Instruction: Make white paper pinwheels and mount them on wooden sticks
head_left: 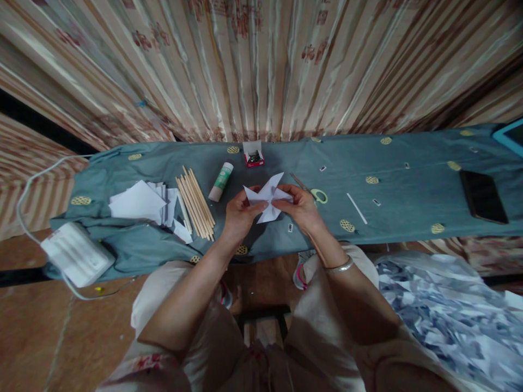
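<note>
A folded white paper shape (267, 197) with pointed flaps is held over the blue-grey cloth (408, 185) that covers a narrow table. My left hand (240, 213) pinches its left side with closed fingers. My right hand (300, 206) grips its right side, a silver bangle on that wrist. Just left of my hands lies a bundle of thin wooden sticks (196, 202), and beyond it a glue stick (221, 181). Scissors with pale green handles (314, 193) lie right behind my right hand.
A stack of white paper sheets (141, 204) sits at the left, with a white box and cable (77, 253) at the table's left end. A small red box of pins (254, 156) stands at the back. A dark phone (483, 197) lies far right. A striped curtain hangs behind.
</note>
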Demonstrator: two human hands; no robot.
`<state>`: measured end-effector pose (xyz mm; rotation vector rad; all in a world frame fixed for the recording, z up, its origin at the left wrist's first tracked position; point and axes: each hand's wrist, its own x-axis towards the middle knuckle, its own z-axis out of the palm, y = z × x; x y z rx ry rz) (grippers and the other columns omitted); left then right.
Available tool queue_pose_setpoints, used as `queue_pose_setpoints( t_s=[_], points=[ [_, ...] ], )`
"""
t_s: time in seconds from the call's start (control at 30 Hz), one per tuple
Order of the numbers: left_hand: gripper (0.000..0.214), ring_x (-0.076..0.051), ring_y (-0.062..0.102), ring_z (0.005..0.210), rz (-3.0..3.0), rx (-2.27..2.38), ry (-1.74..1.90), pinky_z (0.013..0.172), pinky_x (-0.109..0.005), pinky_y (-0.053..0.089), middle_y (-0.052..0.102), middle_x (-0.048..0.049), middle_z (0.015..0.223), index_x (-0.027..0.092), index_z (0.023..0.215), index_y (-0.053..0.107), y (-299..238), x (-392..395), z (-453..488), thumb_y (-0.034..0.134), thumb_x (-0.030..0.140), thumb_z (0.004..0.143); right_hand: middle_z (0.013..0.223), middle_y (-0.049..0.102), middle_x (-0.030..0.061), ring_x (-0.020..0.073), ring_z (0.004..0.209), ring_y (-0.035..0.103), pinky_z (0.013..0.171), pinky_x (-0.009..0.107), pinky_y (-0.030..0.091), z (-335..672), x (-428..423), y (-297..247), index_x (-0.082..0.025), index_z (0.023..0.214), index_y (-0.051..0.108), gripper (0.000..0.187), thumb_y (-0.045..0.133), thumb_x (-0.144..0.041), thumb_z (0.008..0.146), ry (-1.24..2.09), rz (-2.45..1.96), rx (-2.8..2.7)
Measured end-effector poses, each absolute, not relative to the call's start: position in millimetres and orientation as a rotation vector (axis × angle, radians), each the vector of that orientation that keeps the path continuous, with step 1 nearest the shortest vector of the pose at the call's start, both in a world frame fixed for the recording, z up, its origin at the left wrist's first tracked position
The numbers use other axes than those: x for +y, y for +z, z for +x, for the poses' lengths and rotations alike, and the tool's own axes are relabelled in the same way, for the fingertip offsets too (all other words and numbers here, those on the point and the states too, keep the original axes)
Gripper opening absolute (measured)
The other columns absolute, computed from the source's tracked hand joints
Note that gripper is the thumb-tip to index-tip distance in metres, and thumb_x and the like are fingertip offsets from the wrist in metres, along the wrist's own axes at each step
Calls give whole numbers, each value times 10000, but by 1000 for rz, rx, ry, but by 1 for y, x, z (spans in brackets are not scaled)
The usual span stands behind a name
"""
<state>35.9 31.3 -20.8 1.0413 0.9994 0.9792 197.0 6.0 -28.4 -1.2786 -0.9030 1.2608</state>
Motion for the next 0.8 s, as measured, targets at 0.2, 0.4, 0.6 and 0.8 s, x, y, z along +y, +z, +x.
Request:
queue_pose_setpoints(
  t_s=[0.2, 0.4, 0.6, 0.8],
  points=[
    [823, -198, 699, 861, 1055, 993, 1070, 816, -344, 563, 714, -25, 982, 219, 1284, 524, -30, 36, 33, 887, 301, 551, 820, 698, -10, 177, 721, 638, 710, 331, 513, 198, 8, -31, -222, 907, 654, 440, 852, -377, 547, 1250, -1271, -871],
    [737, -192, 711, 883, 1123, 925, 1202, 834, -360, 582, 636, -52, 1260, 284, 1191, 558, -27, 35, 24, 909, 275, 544, 738, 699, -42, 142, 654, 619, 681, 297, 512, 198, 11, -29, -221, 851, 687, 398, 874, -305, 510, 1268, -1210, -763],
    [217, -200, 679, 1025, 1295, 955, 1141, 916, -336, 553, 638, -40, 1266, 213, 839, 710, -20, 25, 22, 816, 258, 654, 723, 700, -39, 145, 633, 618, 656, 301, 523, 196, 12, -28, -219, 835, 702, 397, 888, -322, 500, 1253, -1209, -755],
    [92, -160, 682, 793, 1421, 994, 1090, 776, -286, 566, 712, -16, 864, 206, 747, 751, -15, 28, 28, 750, 284, 698, 772, 709, -30, 152, 668, 634, 700, 319, 533, 195, 10, -30, -219, 857, 708, 393, 892, -342, 533, 1263, -1173, -792]
  ],
)
